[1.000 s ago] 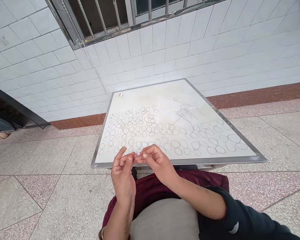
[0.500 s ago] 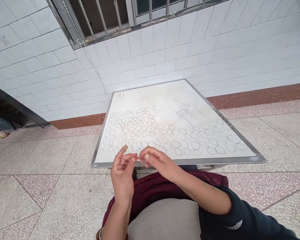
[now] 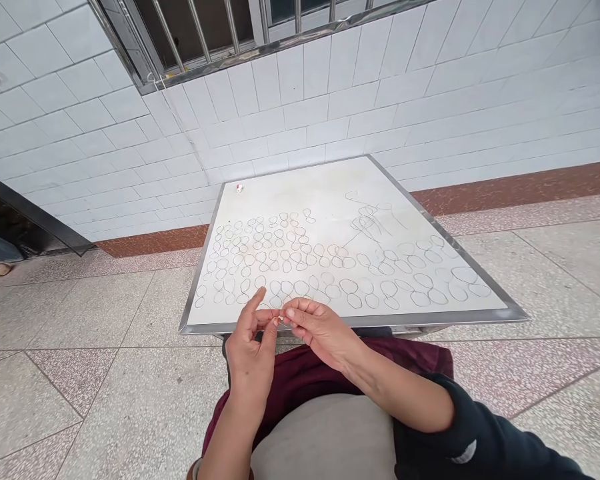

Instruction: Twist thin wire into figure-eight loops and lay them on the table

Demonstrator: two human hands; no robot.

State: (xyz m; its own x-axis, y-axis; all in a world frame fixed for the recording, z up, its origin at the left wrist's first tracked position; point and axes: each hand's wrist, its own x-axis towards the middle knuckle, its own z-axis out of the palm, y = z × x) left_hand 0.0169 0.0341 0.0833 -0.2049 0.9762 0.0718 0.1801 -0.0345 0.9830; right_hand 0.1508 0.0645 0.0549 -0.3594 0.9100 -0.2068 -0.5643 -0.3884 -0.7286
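My left hand [image 3: 254, 347] pinches with thumb and forefinger just over the table's near edge, one finger sticking up. Against its fingertips, my right hand [image 3: 317, 328] is also closed in a pinch. Whatever the two hands hold between them is too small to make out; a tiny reddish and pale spot shows at the fingertips. Beneath and beyond them lies the white tabletop [image 3: 290, 183] with a grey metal rim. Rows of thin dark figure-eight loops [image 3: 350, 293] cover its nearer half; whether they are drawn or loose wire I cannot tell.
Tangled thin dark lines [image 3: 367, 223] show at the table's right middle. A small white and red object [image 3: 239, 189] sits in its far left corner. Behind stands a white tiled wall [image 3: 300, 87] with a barred window [image 3: 220, 33]. Speckled floor tiles [image 3: 130, 400] surround the table.
Both hands have shifted slightly to the right, still meeting at the fingertips. My right hand has turned a little, and the view has moved slightly.
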